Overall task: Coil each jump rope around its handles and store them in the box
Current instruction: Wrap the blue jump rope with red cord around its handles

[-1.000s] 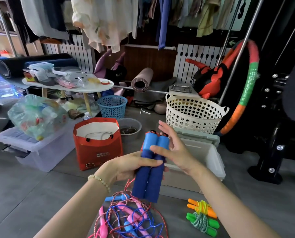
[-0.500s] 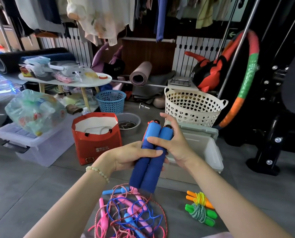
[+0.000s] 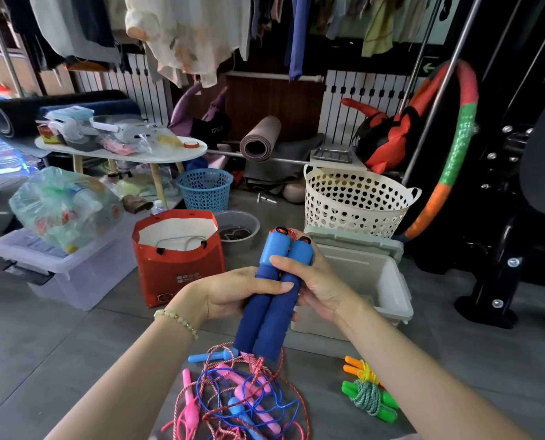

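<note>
A lidded clear bin (image 3: 65, 274) at far left carries a stuffed plastic bag (image 3: 61, 208) on top. A cream basket (image 3: 356, 204) with heart-shaped holes stands behind the open white box (image 3: 394, 281). A red paper bag (image 3: 179, 268) shows its white lining and cord loops. Behind it sit a blue mesh basket (image 3: 204, 188) and a grey bowl (image 3: 242, 227) of small dark items. In front of the box, the left grip (image 3: 233, 293) and right grip (image 3: 318, 281) both clasp two blue foam handles (image 3: 264, 325) side by side. Below lies a tangle of ropes (image 3: 242, 398); two coiled ropes (image 3: 369, 392) rest on the floor near the box.
</note>
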